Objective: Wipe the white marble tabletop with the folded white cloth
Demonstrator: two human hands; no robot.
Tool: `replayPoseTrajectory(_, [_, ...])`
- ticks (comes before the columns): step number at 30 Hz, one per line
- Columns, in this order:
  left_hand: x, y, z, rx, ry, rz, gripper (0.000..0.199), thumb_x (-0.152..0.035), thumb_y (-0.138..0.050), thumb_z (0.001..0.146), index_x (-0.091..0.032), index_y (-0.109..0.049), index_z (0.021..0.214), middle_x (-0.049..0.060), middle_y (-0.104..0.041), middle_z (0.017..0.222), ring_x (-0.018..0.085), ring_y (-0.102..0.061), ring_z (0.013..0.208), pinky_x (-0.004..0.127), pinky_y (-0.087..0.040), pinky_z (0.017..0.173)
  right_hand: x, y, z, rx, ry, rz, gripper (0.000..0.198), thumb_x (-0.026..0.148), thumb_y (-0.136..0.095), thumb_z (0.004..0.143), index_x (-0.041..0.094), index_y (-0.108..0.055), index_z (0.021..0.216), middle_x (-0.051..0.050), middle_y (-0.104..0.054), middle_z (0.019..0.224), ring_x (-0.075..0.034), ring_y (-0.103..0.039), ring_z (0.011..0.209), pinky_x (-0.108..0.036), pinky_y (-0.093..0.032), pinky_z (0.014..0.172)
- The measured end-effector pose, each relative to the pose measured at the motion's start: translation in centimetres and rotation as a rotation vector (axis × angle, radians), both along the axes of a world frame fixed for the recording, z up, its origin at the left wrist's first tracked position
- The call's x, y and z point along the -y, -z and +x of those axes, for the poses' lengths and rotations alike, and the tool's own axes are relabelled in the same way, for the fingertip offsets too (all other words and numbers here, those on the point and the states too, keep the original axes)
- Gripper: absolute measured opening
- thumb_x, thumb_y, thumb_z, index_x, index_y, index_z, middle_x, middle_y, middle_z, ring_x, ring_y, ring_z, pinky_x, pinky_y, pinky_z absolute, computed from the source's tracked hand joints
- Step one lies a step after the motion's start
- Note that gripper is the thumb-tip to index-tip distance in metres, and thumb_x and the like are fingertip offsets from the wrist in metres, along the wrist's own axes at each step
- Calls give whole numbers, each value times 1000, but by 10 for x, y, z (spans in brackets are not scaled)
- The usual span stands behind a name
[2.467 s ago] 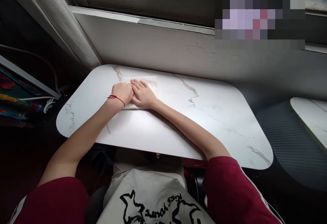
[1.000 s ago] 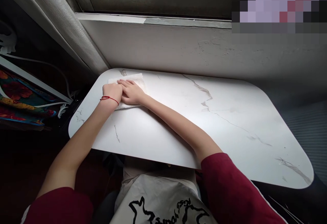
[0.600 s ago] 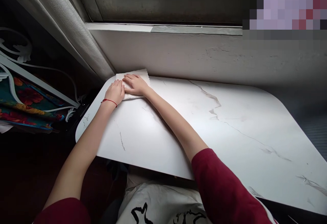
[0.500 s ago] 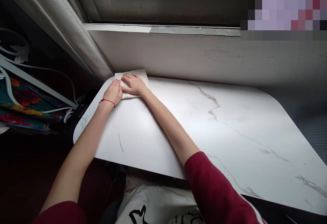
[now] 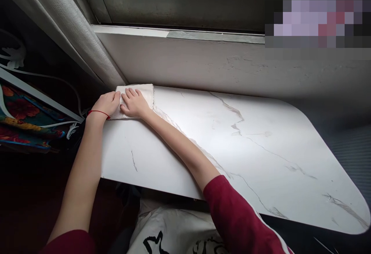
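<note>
A white cloth (image 5: 146, 91) with a scalloped edge lies folded flat on the far left corner of the white marbled table (image 5: 185, 161). My right hand (image 5: 135, 103) presses on it, palm down with the fingers spread. At the cloth's left side is my left hand (image 5: 104, 102), a red string bracelet (image 5: 100, 111) round its wrist. Its fingers are together and bent over the cloth's left edge by the table's rim; the fingertips are partly hidden.
Behind the table runs a wall (image 5: 191, 64) with a window ledge (image 5: 130, 31) above it. A light curtain (image 5: 78, 29) hangs at the left corner. Beside the table's left end stand a white metal frame (image 5: 43, 93) and a colourful flowered fabric (image 5: 26, 111).
Both hands have slid the cloth left toward the table's left rim. My left hand's fingers have bent over its edge, while those of my right have spread wider. The view has shifted slightly.
</note>
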State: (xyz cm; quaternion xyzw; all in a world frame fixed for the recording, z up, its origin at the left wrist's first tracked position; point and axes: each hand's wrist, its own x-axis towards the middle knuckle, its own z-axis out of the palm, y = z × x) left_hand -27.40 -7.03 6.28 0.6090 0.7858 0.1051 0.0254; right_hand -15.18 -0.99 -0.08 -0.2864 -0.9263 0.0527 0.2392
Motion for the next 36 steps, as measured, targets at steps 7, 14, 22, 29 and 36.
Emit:
replayPoseTrajectory(7, [32,14,23,130,12,28,62,-52,-33,97,-10,-50,139,20,-51,150,32,-45,143,47,-35,120,56,-7,-11,17,-98,-25,87,53,-71,86,4,-41,152,-25,-37,160,-41,-30,150,-55,-17,125])
replayPoseTrajectory(14, [107,31,46,131,18,100,73,-57,-30,94,-11,-45,149,17,-35,163,32,-26,154,47,-21,128,107,-2,16,18,-275,70,83,53,-74,84,3,-48,145,-27,-39,158,-39,-31,149,-54,-14,127])
replayPoseTrajectory(22, [199,44,88,213,-69,291,57,-56,-34,100,-29,-48,148,7,-40,162,31,-33,152,52,-26,126,168,7,45,27,-435,142,72,54,-71,85,4,-57,135,-29,-48,150,-44,-34,146,-59,-19,122])
replayPoseTrajectory(29, [187,38,91,154,-131,203,64,-60,-29,99,-23,-46,149,11,-37,162,33,-31,152,53,-25,125,152,8,42,16,-509,119,56,40,-73,87,13,-59,134,-19,-58,142,-38,-41,143,-55,-17,125])
replayPoseTrajectory(36, [122,21,76,-35,-41,-20,69,-57,-29,96,-16,-45,148,17,-42,158,41,-33,149,59,-33,119,106,2,41,20,-428,51,63,40,-71,86,12,-56,141,-16,-54,150,-35,-31,150,-49,-14,128])
